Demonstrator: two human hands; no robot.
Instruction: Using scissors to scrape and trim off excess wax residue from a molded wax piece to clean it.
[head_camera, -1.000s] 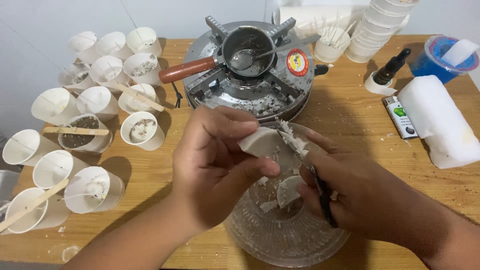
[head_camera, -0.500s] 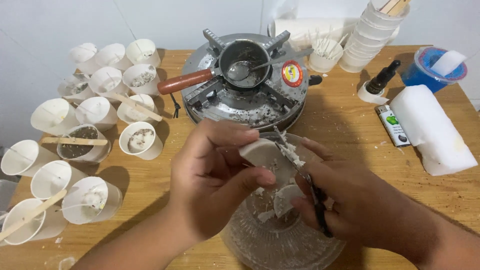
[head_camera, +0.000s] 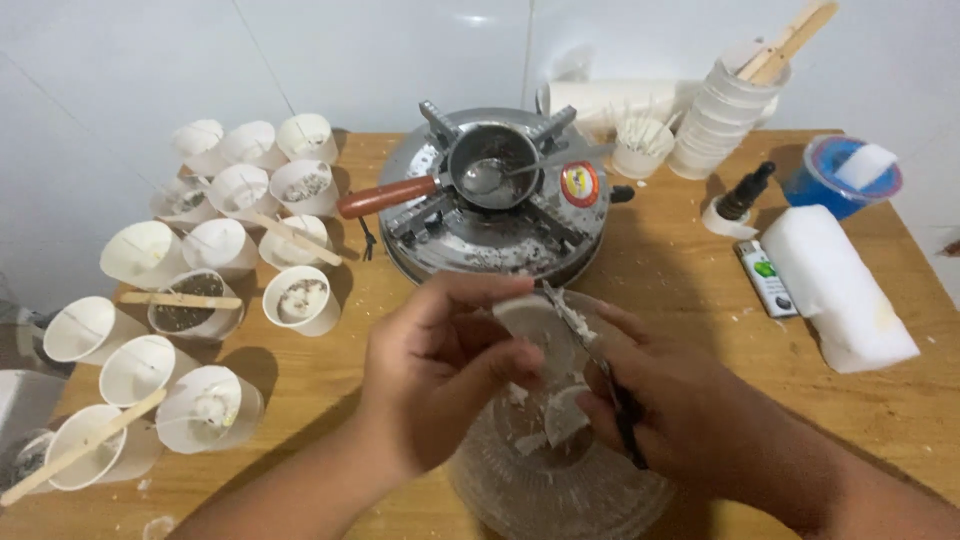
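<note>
The white wax chunk (head_camera: 530, 325) sits pinched in the left hand (head_camera: 440, 380), above the glass bowl (head_camera: 560, 490). The right hand (head_camera: 680, 420) is closed round a knife (head_camera: 590, 350), its blade against the chunk. Near the bowl stands a stove (head_camera: 495, 215); a slip could nick the left fingertips (head_camera: 525, 358).

White wax chunk (head_camera: 528, 322), wooden table (head_camera: 690, 260)

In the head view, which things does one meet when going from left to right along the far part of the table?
Cluster of white paper cups → small pan with a wooden handle on the stove → stack of white cups → dropper bottle → blue container.
</note>
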